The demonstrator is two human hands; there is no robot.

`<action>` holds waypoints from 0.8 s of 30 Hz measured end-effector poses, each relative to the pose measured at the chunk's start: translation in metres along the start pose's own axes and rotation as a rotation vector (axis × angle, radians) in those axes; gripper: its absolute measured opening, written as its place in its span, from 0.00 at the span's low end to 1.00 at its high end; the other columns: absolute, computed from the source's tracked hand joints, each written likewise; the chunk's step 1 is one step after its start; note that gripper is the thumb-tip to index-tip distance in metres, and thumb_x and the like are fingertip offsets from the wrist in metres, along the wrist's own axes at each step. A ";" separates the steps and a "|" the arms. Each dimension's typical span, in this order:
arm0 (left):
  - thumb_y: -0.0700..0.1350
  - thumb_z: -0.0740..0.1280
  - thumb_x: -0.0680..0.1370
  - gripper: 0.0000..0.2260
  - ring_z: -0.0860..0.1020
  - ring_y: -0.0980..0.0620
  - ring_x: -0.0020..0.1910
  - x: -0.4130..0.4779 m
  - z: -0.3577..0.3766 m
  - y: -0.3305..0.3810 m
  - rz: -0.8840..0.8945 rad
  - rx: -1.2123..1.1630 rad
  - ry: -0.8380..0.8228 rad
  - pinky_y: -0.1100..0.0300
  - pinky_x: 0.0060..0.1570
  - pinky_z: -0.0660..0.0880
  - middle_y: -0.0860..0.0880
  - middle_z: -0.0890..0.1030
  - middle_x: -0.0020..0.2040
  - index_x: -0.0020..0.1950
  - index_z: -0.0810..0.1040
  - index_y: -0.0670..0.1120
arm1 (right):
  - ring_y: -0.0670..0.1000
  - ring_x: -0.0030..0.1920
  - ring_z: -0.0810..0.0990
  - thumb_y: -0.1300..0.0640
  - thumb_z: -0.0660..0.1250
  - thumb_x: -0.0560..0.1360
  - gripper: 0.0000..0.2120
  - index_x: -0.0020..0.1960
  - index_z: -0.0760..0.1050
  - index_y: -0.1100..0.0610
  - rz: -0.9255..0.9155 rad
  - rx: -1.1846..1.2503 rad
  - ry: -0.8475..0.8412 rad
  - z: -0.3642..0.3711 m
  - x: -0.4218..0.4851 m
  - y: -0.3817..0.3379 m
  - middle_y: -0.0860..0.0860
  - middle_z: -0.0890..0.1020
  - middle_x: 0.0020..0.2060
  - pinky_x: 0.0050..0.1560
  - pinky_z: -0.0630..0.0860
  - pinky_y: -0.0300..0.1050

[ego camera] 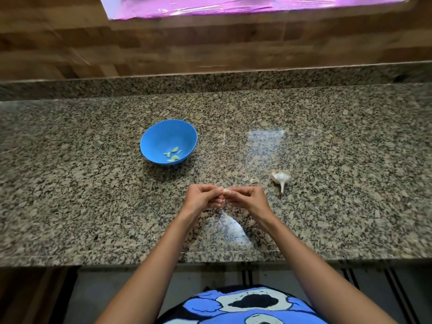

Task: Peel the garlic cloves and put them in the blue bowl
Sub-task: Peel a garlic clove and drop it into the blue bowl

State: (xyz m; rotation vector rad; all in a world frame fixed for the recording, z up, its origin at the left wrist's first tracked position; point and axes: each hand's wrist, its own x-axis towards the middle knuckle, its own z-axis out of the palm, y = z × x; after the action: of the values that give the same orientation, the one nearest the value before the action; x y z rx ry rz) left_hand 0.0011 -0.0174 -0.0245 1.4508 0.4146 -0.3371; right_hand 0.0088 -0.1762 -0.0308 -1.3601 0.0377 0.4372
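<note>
Speckled granite countertop (93, 206) in tan, grey and black, running the full width, with a raised granite ledge (210, 84) along its far edge. Behind that, wood-look wall panelling (210, 43) in mixed brown blocks. At the very top, a bright strip glowing pink-purple (233, 5), possibly a window or a covered opening; hard to tell which. Pale patches of reflected light (266, 141) on the polished stone, one near the middle, another closer to the front edge. Below the counter's front lip, dark cabinet fronts (35, 298) in shadow.
</note>
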 end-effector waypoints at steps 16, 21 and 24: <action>0.35 0.68 0.75 0.06 0.78 0.53 0.27 -0.004 0.001 0.004 0.086 0.115 0.008 0.65 0.30 0.78 0.40 0.81 0.35 0.49 0.80 0.32 | 0.47 0.34 0.83 0.67 0.66 0.73 0.06 0.49 0.79 0.64 0.019 -0.036 0.009 0.001 -0.005 -0.003 0.53 0.84 0.35 0.38 0.80 0.36; 0.36 0.68 0.75 0.06 0.79 0.51 0.30 -0.002 0.003 0.004 0.081 0.072 0.009 0.64 0.33 0.79 0.40 0.81 0.35 0.47 0.81 0.34 | 0.49 0.36 0.83 0.68 0.66 0.74 0.07 0.45 0.81 0.59 -0.101 -0.165 0.098 0.006 -0.004 -0.002 0.55 0.83 0.37 0.40 0.80 0.39; 0.37 0.68 0.75 0.04 0.79 0.50 0.32 -0.003 0.005 -0.001 0.067 0.004 0.015 0.64 0.34 0.79 0.43 0.82 0.35 0.46 0.82 0.37 | 0.53 0.37 0.83 0.67 0.67 0.74 0.06 0.45 0.81 0.60 -0.111 -0.197 0.159 0.007 -0.001 -0.001 0.58 0.84 0.38 0.42 0.81 0.43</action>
State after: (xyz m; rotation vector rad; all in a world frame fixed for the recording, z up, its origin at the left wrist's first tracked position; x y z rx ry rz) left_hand -0.0010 -0.0227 -0.0236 1.4688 0.3769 -0.2732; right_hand 0.0071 -0.1697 -0.0279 -1.5802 0.0508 0.2438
